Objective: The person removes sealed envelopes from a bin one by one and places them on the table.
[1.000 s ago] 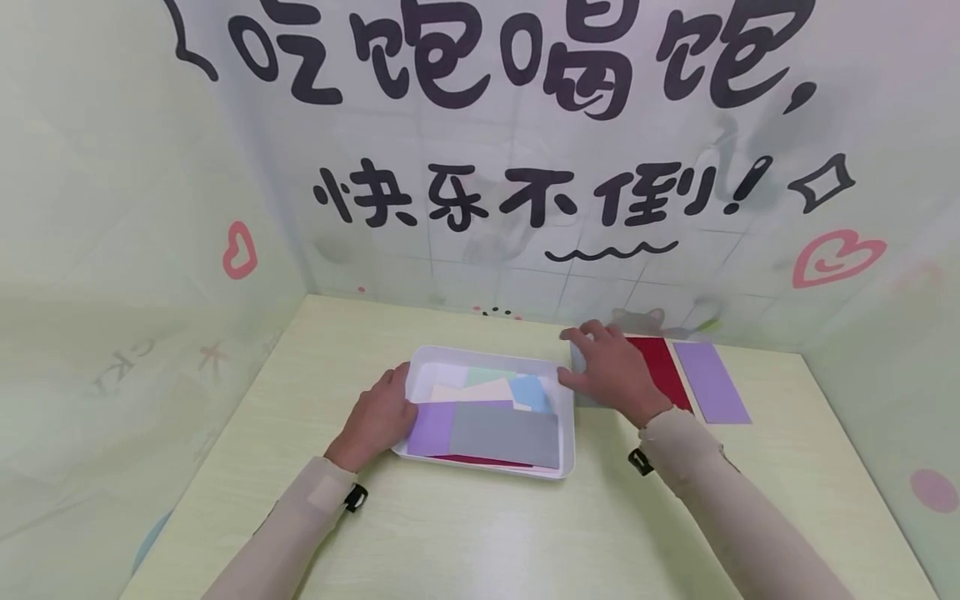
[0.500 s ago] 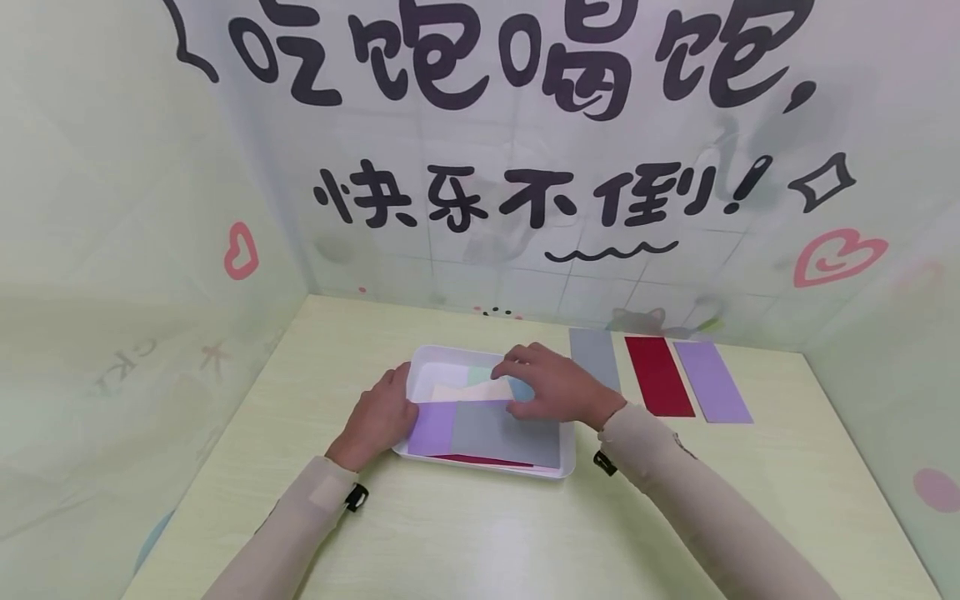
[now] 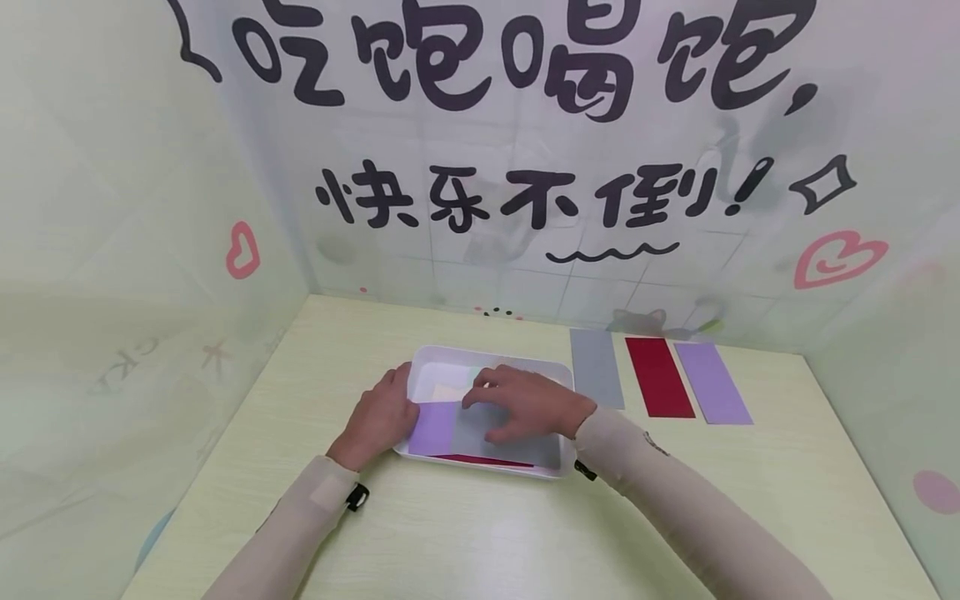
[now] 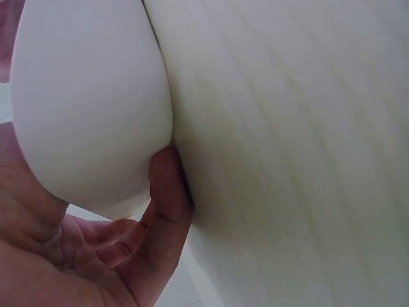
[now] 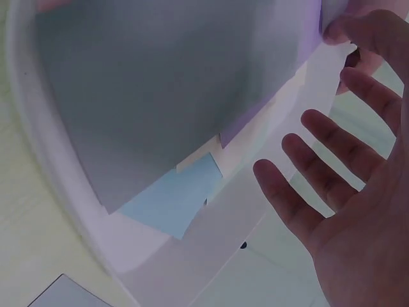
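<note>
A white tray [image 3: 487,472] holds paper cards: a grey card [image 3: 468,433] and a purple card [image 3: 433,427] on top, with a red card [image 3: 487,461] peeking out at the front. My left hand [image 3: 377,417] grips the tray's left end; in the left wrist view its fingers [image 4: 171,198] curl under the bottom edge. Over the tray hovers my right hand [image 3: 528,404], its fingers spread and loosely bent, with nothing visible between them. Beside the grey card, the right wrist view reveals a light blue piece [image 5: 176,201]. The right hand partly covers the grey card.
To the right of the tray lie three separate strips: grey [image 3: 597,368], red [image 3: 660,377] and purple [image 3: 712,382]. They rest on a pale wood-grain table [image 3: 480,533]. A printed curtain [image 3: 480,275] encloses the table's back and sides.
My right hand has moved left from the grey strip to above the tray, leaving that strip lying in view beside the red one. The left hand stays on the tray's end.
</note>
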A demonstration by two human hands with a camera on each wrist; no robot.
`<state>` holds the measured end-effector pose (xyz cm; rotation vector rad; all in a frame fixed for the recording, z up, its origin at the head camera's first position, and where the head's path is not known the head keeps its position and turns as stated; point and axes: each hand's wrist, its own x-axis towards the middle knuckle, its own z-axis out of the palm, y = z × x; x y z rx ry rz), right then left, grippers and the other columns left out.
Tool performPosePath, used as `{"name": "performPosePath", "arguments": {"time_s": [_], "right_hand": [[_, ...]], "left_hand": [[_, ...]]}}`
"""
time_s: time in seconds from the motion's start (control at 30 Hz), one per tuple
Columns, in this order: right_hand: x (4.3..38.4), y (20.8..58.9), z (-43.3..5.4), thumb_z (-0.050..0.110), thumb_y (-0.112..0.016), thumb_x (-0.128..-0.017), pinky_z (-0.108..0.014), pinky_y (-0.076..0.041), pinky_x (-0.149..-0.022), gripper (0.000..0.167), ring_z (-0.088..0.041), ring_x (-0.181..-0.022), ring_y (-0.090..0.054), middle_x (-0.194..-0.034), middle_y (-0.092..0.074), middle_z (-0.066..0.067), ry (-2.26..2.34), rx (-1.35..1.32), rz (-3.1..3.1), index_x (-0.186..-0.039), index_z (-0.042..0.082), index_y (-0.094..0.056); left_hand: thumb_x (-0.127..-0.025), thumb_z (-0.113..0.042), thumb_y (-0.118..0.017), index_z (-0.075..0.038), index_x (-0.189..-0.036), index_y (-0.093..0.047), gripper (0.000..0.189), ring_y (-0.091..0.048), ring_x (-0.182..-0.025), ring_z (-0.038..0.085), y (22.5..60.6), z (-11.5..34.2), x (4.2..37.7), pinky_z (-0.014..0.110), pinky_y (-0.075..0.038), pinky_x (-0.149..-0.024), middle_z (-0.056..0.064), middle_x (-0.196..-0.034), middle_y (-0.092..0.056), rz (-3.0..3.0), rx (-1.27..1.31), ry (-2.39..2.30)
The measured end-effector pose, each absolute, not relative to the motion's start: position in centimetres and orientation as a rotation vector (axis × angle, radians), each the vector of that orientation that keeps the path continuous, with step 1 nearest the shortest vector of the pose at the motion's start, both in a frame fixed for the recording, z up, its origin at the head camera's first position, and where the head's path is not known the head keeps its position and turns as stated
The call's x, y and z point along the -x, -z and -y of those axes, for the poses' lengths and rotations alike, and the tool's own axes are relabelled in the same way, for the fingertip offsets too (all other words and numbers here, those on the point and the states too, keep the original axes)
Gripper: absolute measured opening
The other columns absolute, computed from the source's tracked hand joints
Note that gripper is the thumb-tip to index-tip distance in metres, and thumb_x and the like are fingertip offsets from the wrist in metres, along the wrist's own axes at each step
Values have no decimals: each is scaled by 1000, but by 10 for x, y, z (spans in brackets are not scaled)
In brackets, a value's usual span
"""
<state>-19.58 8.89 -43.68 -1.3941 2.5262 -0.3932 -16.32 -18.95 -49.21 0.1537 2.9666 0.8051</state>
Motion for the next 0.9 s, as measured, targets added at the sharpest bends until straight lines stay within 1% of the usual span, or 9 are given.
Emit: {"name": "performPosePath", "arguments": {"time_s": [0.13, 0.2, 0.3, 0.57, 0.77, 0.9], "right_hand": [[191, 440, -83, 37, -83, -92, -35, -55, -93, 50, -18, -120, -57, -139, -60, 5, 352, 1376, -2511, -141, 29, -72], [189, 442, -81, 37, -84, -91, -35, -55, -89, 50, -19, -118, -58, -139, -59, 5, 331, 1389, -2513, -140, 29, -72], [186, 443, -78, 39, -86, -91, -34, -55, -88, 51, -19, -117, -57, -139, -58, 4, 308, 1395, -2517, -139, 30, -72], [182, 448, -72, 42, -86, -89, -32, -54, -87, 53, -19, -117, -56, -140, -59, 2, 172, 1406, -2539, -138, 30, -73], [180, 452, -71, 40, -88, -87, -34, -55, -86, 50, -22, -115, -57, -140, -59, -2, 131, 1450, -2574, -134, 31, -74], [179, 453, -70, 41, -87, -87, -34, -55, -87, 49, -22, -116, -57, -141, -59, -3, 91, 1459, -2581, -134, 33, -75]], "left_hand": [[-101, -7, -57, 9, -162, -39, 66, -71, -100, 43, 491, 189, 163, 61, -60, -89, 33, -141, -60, -2964, -159, -805], [-101, -7, -56, 9, -162, -39, 66, -71, -100, 44, 491, 189, 162, 61, -60, -89, 33, -141, -60, -2963, -163, -805], [-101, -7, -56, 9, -162, -39, 66, -71, -100, 44, 490, 189, 162, 61, -60, -89, 34, -142, -59, -2962, -162, -805], [-100, -7, -56, 9, -161, -40, 65, -70, -98, 44, 489, 190, 162, 61, -60, -89, 33, -140, -60, -2974, -167, -799], [-101, -7, -56, 9, -162, -39, 66, -70, -103, 46, 488, 189, 161, 63, -58, -93, 33, -141, -60, -2967, -147, -798], [-100, -7, -56, 8, -162, -39, 66, -70, -105, 47, 488, 189, 161, 63, -58, -94, 33, -143, -59, -2960, -136, -804]]}}
